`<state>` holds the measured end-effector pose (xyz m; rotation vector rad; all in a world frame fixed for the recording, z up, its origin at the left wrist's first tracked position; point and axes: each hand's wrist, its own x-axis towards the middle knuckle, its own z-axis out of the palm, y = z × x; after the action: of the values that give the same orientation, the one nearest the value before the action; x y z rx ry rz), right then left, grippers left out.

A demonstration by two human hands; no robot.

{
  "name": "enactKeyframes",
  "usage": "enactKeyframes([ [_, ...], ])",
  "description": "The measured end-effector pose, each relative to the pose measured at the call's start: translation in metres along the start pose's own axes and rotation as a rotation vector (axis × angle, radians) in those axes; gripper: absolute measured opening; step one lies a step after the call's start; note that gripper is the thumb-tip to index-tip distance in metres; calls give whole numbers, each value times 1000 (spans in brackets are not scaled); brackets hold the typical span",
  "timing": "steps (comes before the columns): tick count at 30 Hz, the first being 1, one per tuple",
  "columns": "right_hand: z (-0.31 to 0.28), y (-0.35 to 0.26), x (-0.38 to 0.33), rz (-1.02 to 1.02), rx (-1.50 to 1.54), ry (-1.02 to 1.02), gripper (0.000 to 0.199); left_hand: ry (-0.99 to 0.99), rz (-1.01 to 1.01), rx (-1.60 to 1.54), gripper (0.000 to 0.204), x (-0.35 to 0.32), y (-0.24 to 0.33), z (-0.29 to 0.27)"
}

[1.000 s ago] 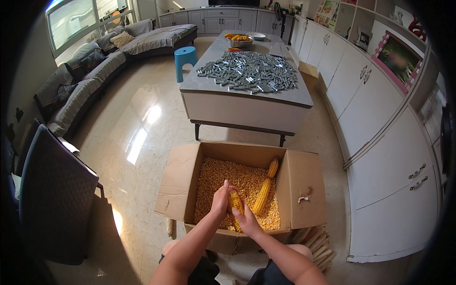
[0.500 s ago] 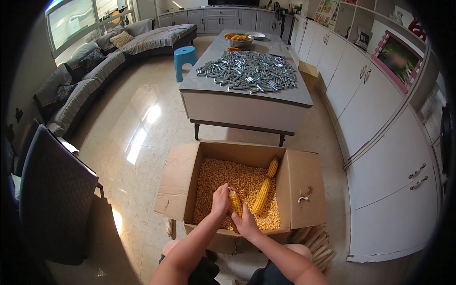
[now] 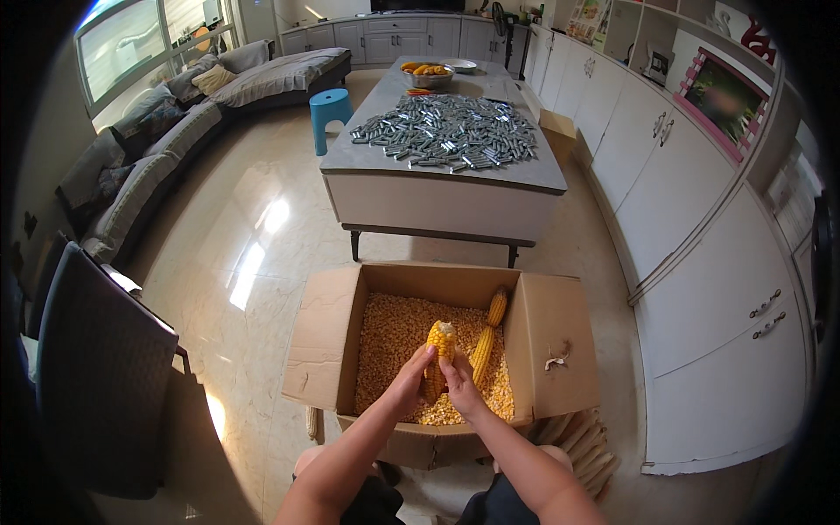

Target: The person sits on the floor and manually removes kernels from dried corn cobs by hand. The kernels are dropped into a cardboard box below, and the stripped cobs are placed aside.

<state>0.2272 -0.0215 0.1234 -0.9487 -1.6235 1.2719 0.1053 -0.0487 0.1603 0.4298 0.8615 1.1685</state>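
Between both hands I hold a yellow corn cob [image 3: 441,339] upright over an open cardboard box [image 3: 556,350]. Its pale broken end points up. My left hand [image 3: 411,378] is closed on the cob's left side, thumb along it. My right hand [image 3: 462,385] grips it from the right, with the fingers partly hidden behind my hand. Loose corn kernels [image 3: 394,324] cover the bottom of the box. Two more ears stand on the right: a long corn ear [image 3: 482,354] lying on the kernels and a shorter corn ear [image 3: 497,308] leaning by the box wall.
Stripped cobs [image 3: 584,446] lie on the floor right of the box; another bare cob [image 3: 311,422] is at its left. Beyond stands a grey table [image 3: 350,162] with a pile of small metal cylinders [image 3: 451,131]. A blue stool [image 3: 330,114] and a dark chair [image 3: 105,367] are to the left.
Both hands have lifted the cob a little and turned it more upright, so its broken end shows. My right hand has moved up along its side. The view has shifted slightly.
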Motion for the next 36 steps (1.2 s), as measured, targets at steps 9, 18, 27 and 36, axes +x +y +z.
enactKeyframes([
  [9,-18,-46,20,115,-255,55,53,19,231,316,46,-13,5,9],
  [18,-19,-24,23,129,48,-107,43,52,46,150,40,-22,9,-1],
  [27,-14,-10,22,182,251,-101,44,74,196,396,41,-17,7,-2],
  [36,-16,-4,23,149,131,-7,45,62,70,202,46,-18,9,-4],
])
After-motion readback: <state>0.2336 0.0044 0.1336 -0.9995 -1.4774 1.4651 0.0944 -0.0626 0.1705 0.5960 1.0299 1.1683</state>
